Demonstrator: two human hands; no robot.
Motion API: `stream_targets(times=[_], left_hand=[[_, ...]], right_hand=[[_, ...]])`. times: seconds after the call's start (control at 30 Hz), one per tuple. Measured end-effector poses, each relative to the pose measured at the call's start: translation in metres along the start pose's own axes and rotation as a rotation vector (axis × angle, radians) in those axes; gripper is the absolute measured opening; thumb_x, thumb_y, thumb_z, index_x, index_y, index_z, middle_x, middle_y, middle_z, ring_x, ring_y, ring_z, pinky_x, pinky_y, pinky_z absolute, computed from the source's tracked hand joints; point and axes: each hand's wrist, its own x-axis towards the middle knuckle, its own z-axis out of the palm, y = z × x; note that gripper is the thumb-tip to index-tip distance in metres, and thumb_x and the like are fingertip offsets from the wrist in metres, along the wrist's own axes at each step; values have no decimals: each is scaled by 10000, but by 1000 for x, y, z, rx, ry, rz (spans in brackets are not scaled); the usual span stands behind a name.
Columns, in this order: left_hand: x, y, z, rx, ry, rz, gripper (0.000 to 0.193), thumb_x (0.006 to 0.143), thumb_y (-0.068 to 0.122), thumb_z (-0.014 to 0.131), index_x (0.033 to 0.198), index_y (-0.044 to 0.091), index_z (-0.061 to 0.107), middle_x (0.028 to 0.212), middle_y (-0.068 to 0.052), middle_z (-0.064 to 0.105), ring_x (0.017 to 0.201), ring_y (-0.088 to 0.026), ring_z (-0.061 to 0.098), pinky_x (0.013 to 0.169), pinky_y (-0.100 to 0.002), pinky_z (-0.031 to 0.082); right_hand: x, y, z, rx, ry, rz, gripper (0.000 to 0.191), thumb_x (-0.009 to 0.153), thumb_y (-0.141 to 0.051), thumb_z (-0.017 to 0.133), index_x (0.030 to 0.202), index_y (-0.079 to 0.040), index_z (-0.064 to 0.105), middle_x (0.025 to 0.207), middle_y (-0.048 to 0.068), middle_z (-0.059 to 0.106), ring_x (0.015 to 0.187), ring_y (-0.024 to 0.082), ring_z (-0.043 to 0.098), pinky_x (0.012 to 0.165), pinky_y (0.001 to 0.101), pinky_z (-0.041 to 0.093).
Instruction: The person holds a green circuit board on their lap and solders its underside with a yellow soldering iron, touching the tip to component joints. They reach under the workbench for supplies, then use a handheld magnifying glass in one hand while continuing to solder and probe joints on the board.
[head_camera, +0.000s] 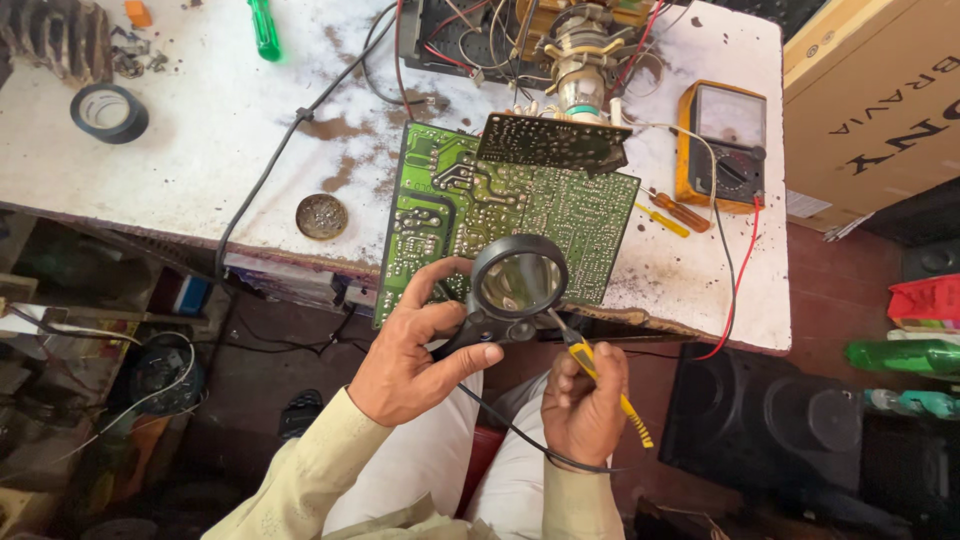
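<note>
- Green circuit board (505, 215) lies solder side up on the white, stained surface (200, 130), its near edge hanging over the front rim towards the person.
- Left hand (415, 350) grips the black handle of a round magnifying glass (518, 282), fingers curled about it and the thumb along the top; the lens sits above the board's near edge.
- Right hand (585, 395) is closed on a thin yellow-handled tool (600, 380), held like a pen, its tip pointing up towards the lens rim. Whether the tip touches the board cannot be told.
- A black cable (520, 435) runs under both hands across the lap.
- A smaller dark board (552, 143) stands tilted on the far edge of the green one, beneath a glass and metal tube part (583, 60) with wires.
- An orange meter (722, 145) lies to the right, with a red lead (740, 290) trailing off the surface edge.
- A small screwdriver (678, 212) lies between the meter and the green board.
- A round tin (322, 216) sits left of the board; a roll of black tape (108, 112) lies far left; a green handle (264, 28) lies at the far edge.
</note>
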Motion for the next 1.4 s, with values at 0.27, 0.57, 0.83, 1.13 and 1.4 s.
stream_targets(times=[0.27,0.57,0.83,1.13,1.4], left_hand=[[1,-2,-1,9,4,23,346,852,304,831,897,-9,690,1442,-193,502,1118,-253,652,912,-357,561],[2,-2,-3,-1,-3,28,338,845,291,833,889,-14,692,1431,-200,509,1082,-242,663,870,-347,573],[3,-2,-4,-30,-24,7,345,853,297,824,890,-19,693,1444,-192,489,1027,-214,678,841,-327,583],[3,-3,-5,1,-24,20,333,851,285,826,898,-19,701,1433,-193,497,1010,-205,677,828,-328,581],[3,-1,-7,18,-33,12,330,844,286,828,904,-14,705,1430,-193,502,1025,-224,680,833,-342,581]], right_hand=[[1,5,3,34,46,54,174,1006,-240,628,925,-102,561,715,71,586,593,122,516,452,198,375],[4,10,-2,158,61,194,245,1005,-252,636,871,-53,583,718,40,569,590,83,489,444,175,365],[-6,9,10,88,92,106,219,990,-243,630,873,-68,574,702,56,569,575,108,490,445,200,365],[-11,7,20,31,67,34,221,1004,-244,626,893,-65,562,705,61,570,586,116,497,455,211,367],[-11,9,5,16,136,36,208,979,-265,623,881,-89,570,696,53,567,566,104,484,445,202,362]])
